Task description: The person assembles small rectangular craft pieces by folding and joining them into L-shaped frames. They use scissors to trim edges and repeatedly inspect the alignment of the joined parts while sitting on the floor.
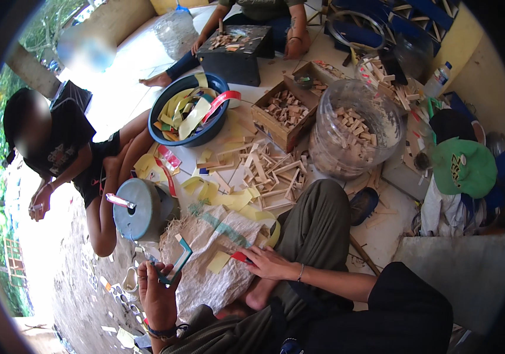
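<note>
My left hand [157, 292] is raised at the lower left, fingers closed around one end of a thin, angular blue-green strip frame [186, 255] with a pale wood tip. My right hand [271, 263] is low over the white woven sack [196, 292], its fingers on a small red piece [239, 256] with a dark edge; the palm side is hidden. Beside that piece, a yellow paper piece [219, 262] lies on the sack. A blue-green stain [226, 229] crosses the cloth beyond my fingers.
A grey round container [133, 221] with a brush [121, 201] stands at left. Beyond are loose wooden sticks [273, 171], a blue basin [173, 140] of paper strips, a wooden box [288, 135] and a clear tub [356, 156] of wood pieces. Two people sit nearby.
</note>
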`<act>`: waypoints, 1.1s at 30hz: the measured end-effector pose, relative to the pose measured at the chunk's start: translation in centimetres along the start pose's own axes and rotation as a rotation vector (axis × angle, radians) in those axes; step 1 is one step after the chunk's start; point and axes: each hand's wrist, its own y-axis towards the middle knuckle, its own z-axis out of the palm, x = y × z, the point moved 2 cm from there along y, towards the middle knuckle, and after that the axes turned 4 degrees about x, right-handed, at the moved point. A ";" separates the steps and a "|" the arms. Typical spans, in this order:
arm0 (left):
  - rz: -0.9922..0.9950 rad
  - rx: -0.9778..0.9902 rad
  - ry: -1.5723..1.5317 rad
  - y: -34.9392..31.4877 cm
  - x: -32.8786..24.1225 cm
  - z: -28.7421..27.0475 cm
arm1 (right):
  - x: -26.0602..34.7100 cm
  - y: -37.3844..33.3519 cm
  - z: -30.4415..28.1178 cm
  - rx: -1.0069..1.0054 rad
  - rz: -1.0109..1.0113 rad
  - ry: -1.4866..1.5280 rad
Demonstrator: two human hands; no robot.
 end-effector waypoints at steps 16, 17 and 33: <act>-0.012 -0.077 -0.023 0.3 0.0 -0.1 | -12.0 5.2 -19.1 -0.579 0.623 -0.124; -0.009 -0.074 -0.015 0.2 -0.1 -0.2 | -12.3 5.7 -19.7 -0.554 0.669 -0.093; -0.009 -0.073 -0.052 -0.2 -0.1 -1.1 | -12.9 6.6 -17.2 -0.616 0.220 -0.045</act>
